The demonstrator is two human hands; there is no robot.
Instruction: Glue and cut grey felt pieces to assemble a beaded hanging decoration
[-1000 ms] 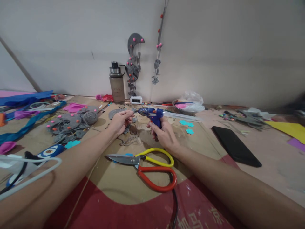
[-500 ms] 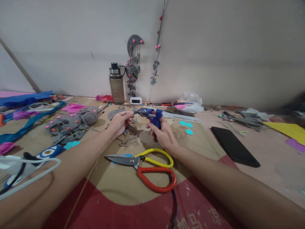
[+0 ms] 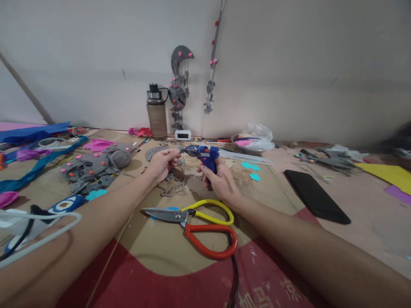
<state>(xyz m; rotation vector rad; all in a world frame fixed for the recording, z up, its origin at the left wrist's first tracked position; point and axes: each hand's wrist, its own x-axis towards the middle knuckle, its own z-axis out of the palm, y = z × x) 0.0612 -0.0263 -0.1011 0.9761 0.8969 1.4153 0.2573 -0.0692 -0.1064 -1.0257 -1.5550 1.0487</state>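
Note:
My right hand (image 3: 221, 182) is wrapped round the handle of a blue hot glue gun (image 3: 209, 157), whose nozzle points left. A small red light shows on its body, and a clear glue stick (image 3: 244, 157) sticks out of the back. Just off the nozzle, my left hand (image 3: 165, 164) pinches a small grey piece that is too small to make out fully. Grey yarn (image 3: 175, 189) lies in a loose tangle under the hands. Closer to me rest scissors (image 3: 192, 216) with one yellow and one red handle loop.
Grey felt pieces with pompoms (image 3: 93, 167) lie left, near a ball of yarn (image 3: 120, 158). A bottle (image 3: 156, 115) and small clock (image 3: 183, 135) stand at the wall. Right are blue flower cut-outs (image 3: 254, 176), a phone (image 3: 316, 196) and a bowl (image 3: 253, 149). A cord (image 3: 236, 273) runs toward me.
Almost nothing differs. Both hands, the glue gun and the small grey piece stay in nearly the same place; the view has shifted very slightly.

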